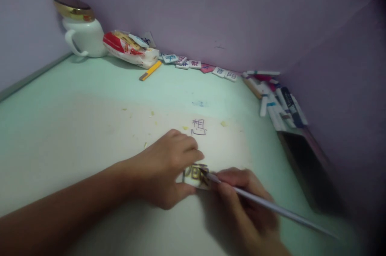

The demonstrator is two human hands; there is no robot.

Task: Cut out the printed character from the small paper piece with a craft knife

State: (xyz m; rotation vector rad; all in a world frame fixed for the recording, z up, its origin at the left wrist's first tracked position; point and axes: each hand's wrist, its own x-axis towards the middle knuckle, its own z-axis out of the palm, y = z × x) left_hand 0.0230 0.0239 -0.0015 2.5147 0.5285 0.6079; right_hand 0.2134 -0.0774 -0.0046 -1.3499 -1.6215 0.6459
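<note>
Pinched at its left side by my left hand (173,163), a small white tile (191,182) bears a character in yellow and dark strokes. My left thumb is at its lower edge and the fingers are at its upper left. My right hand (245,197) is closed round a slim paintbrush (265,202) with a pale shaft. Its dark pointed tip meets the tile's character, and the shaft slants down to the right. Part of the tile's right side is hidden by my right fingers. Both hands rest over a pale sheet (99,127), which has a purple handwritten character (198,127) above the tile.
At the back stand a white mug (86,36) with a gold lid, a red-and-white packet (129,50), a yellow cutter (150,71) and several lettered tiles (194,64). To the right lie several pens (276,105) and a dark phone (307,167). Yellow shavings dot the sheet.
</note>
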